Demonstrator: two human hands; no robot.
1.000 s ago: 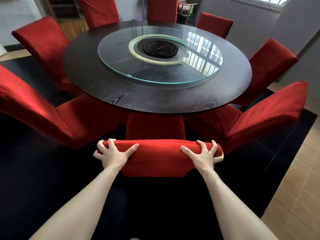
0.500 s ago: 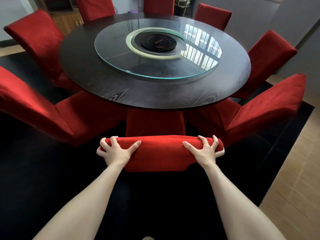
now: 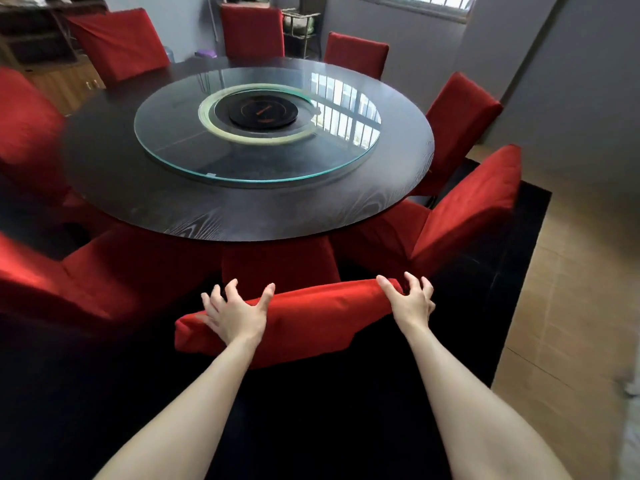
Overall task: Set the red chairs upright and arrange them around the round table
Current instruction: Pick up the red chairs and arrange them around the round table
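At lower centre of the frame, the red fabric-covered chair (image 3: 311,317) stands upright, its seat tucked under the near edge of the round dark wood-grain counter (image 3: 242,216). Both hands are released, fingers spread and holding nothing: the left hand (image 3: 235,315) lies over the left part of the backrest top, the right hand (image 3: 414,303) at its right end. More red chairs ring the counter.

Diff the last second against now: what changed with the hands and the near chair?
Both the left hand and right hand released the near chair's backrest: fingers that curled over its top now spread open. Chair remains tucked at the round table; other red chairs unchanged.
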